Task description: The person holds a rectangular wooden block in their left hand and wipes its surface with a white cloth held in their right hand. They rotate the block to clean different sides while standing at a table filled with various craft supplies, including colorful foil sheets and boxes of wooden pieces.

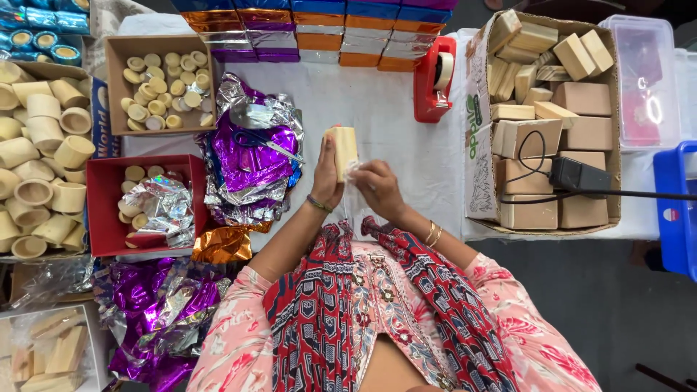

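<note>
Both hands grip smooth pale wooden block (343, 149), clear wrap.

Blue crate (679, 207) is cut off at the right edge.

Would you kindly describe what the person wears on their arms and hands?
Both arms have pink floral sleeves ending near the elbows; the forearms are bare. The left hand has a thin dark bracelet at the wrist. The right hand has two thin gold bangles at the wrist. No gloves.
</note>
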